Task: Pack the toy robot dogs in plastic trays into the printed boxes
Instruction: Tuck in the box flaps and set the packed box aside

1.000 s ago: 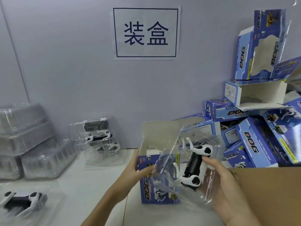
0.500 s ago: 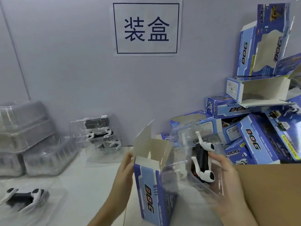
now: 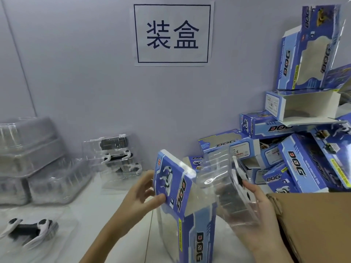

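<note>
At centre foreground, the left hand (image 3: pixel 141 192) holds a blue printed box (image 3: pixel 191 224) upright on the white table (image 3: pixel 117 209), thumb pressed on the box's raised top flap (image 3: pixel 171 179), fingers curled behind it; just right of the box, the right hand (image 3: pixel 260 207) grips a clear tray (image 3: pixel 224 179) from below and behind, fingers curled round its edge; inside the tray, a black-and-white toy dog (image 3: pixel 240 177), seen partly through glare; tray tilted, its lower end against the box's open top, whether any part is inside cannot be told. Far right, a heap of boxes (image 3: pixel 303 158), several open and empty; lower right, a brown carton (image 3: pixel 319 224). Back centre, stacked filled trays (image 3: pixel 115 154) against the wall; far left, stacks of empty trays (image 3: pixel 32 160); lower left, another dog in its tray (image 3: pixel 32 228) lying flat on the table. On the wall, a paper sign (image 3: pixel 172 34) with two characters.
</note>
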{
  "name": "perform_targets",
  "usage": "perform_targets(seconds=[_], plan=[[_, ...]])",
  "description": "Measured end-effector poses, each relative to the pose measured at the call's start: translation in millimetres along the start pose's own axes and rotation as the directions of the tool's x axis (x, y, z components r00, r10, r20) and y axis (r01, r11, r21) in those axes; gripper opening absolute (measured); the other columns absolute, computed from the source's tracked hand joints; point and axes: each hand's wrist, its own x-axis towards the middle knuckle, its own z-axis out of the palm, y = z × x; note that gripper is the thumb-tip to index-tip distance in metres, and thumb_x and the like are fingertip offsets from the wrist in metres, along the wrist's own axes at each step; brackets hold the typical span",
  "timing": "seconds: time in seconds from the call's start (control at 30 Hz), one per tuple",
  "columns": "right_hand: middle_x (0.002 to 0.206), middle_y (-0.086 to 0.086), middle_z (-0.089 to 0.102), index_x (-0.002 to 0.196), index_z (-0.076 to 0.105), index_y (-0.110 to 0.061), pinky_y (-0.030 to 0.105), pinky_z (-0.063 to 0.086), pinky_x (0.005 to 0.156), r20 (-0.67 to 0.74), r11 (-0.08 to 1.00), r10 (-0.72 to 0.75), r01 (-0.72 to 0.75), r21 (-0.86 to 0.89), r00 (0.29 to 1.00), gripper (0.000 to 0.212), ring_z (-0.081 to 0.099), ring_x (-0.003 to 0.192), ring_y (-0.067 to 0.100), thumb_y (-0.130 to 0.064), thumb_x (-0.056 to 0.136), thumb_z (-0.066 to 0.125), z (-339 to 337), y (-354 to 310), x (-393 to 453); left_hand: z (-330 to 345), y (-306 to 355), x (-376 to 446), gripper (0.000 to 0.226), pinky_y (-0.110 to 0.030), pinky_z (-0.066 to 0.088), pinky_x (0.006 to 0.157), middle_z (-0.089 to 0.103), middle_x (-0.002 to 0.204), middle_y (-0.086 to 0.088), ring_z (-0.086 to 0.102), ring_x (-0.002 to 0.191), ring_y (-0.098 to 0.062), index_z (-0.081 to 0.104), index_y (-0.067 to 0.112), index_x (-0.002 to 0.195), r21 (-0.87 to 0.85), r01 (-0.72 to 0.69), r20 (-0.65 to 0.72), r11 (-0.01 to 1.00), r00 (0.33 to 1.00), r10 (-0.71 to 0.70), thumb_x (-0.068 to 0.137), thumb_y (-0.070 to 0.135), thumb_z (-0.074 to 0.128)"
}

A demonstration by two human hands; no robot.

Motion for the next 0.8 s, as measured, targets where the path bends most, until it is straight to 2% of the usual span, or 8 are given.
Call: perform_targets(seconds=[0.17, 0.23, 0.33, 0.4, 0.53, 0.63, 0.7, 0.8], plan=[[0.087, 0.019, 0.077, 0.080, 0.082, -0.002, 0.041, 0.059, 0.050, -0.083, 0.996, 0.091, -0.089, 0.029, 0.992, 0.032, 0.076, 0.066, 0.033, -0.031, 0.085, 0.069, 0.8, 2.9, 5.7, 14.0, 11.5, -8.2, 0.060, -0.034, 0.062, 0.088, 0.070, 0.133, -0.002, 0.070, 0.120, -0.026, 0.058, 0.054, 0.128, -0.164, 0.066, 0.070, 0.984, 0.996, -0.055, 0.076, 0.054, 0.089], [0.078, 0.015, 0.075, 0.085, 0.078, -0.005, 0.034, 0.056, 0.043, -0.071, 0.994, 0.081, -0.076, 0.075, 0.994, 0.023, 0.073, 0.057, 0.027, -0.026, 0.081, 0.071, 3.6, 1.0, 1.9, 15.1, 15.3, -8.4, 0.082, -0.034, 0.062, 0.087, 0.072, 0.129, -0.001, 0.072, 0.117, -0.026, 0.050, 0.043, 0.138, -0.164, 0.130, 0.082, 0.978, 0.990, -0.118, 0.070, 0.057, 0.092], [0.088, 0.003, 0.079, 0.113, 0.073, -0.013, 0.031, 0.062, 0.062, 0.022, 0.969, 0.063, -0.067, 0.238, 0.998, 0.024, 0.078, 0.074, 0.016, -0.015, 0.089, 0.072, 4.4, -7.4, 8.5, 15.1, 15.3, -8.2, 0.102, -0.033, 0.063, 0.083, 0.077, 0.120, 0.001, 0.075, 0.110, -0.025, 0.049, 0.025, 0.134, -0.074, 0.181, 0.095, 0.981, 0.980, -0.173, 0.053, 0.067, 0.096], [0.102, 0.013, 0.079, 0.121, 0.076, -0.013, 0.044, 0.062, 0.075, -0.001, 0.987, -0.012, 0.012, 0.158, 1.000, 0.030, 0.078, 0.086, 0.029, -0.023, 0.097, 0.061, 9.2, -6.2, 9.6, 16.7, 17.2, -9.8, 0.107, -0.033, 0.063, 0.081, 0.078, 0.119, 0.003, 0.076, 0.108, -0.024, 0.049, 0.026, 0.132, -0.032, 0.191, 0.077, 0.981, 0.979, -0.188, 0.046, 0.071, 0.096], [0.101, 0.020, 0.077, 0.112, 0.072, -0.013, 0.052, 0.062, 0.060, 0.060, 0.982, -0.031, 0.020, 0.186, 0.998, 0.024, 0.077, 0.079, 0.038, -0.027, 0.102, 0.054, 30.2, -13.7, 12.5, 22.9, 20.8, -13.5, 0.112, -0.035, 0.064, 0.082, 0.075, 0.125, 0.003, 0.075, 0.112, -0.026, 0.038, 0.029, 0.142, -0.032, 0.138, 0.062, 0.990, 0.989, -0.136, 0.053, 0.064, 0.096], [0.104, 0.013, 0.076, 0.087, 0.078, -0.013, 0.053, 0.062, 0.073, 0.141, 0.985, -0.049, 0.025, 0.169, 0.989, 0.017, 0.075, 0.085, 0.030, -0.025, 0.093, 0.067, 55.5, -20.7, 7.4, 25.8, 24.0, -15.3, 0.109, -0.033, 0.063, 0.081, 0.074, 0.128, 0.005, 0.074, 0.113, -0.025, 0.033, 0.036, 0.143, -0.024, 0.114, 0.045, 0.993, 0.993, -0.113, 0.058, 0.057, 0.097], [0.100, 0.013, 0.076, 0.077, 0.079, -0.012, 0.052, 0.063, 0.065, 0.164, 0.991, -0.064, 0.043, 0.130, 0.984, 0.015, 0.076, 0.079, 0.029, -0.020, 0.085, 0.070, 76.1, -22.1, 4.9, 25.9, 22.7, -15.4, 0.102, -0.028, 0.063, 0.080, 0.074, 0.127, 0.007, 0.074, 0.113, -0.022, 0.032, 0.035, 0.144, -0.007, 0.099, 0.036, 0.995, 0.994, -0.099, 0.065, 0.044, 0.095], [0.096, 0.009, 0.072, 0.096, 0.069, -0.017, 0.061, 0.060, 0.059, 0.187, 0.998, -0.001, -0.011, 0.065, 0.982, 0.008, 0.073, 0.086, 0.029, -0.020, 0.089, 0.071, 104.7, -15.7, 4.4, 25.4, 18.1, -15.2, 0.093, -0.026, 0.062, 0.079, 0.075, 0.124, 0.010, 0.076, 0.109, -0.020, 0.036, 0.033, 0.141, -0.005, 0.090, 0.037, 0.996, 0.995, -0.090, 0.067, 0.032, 0.091]])
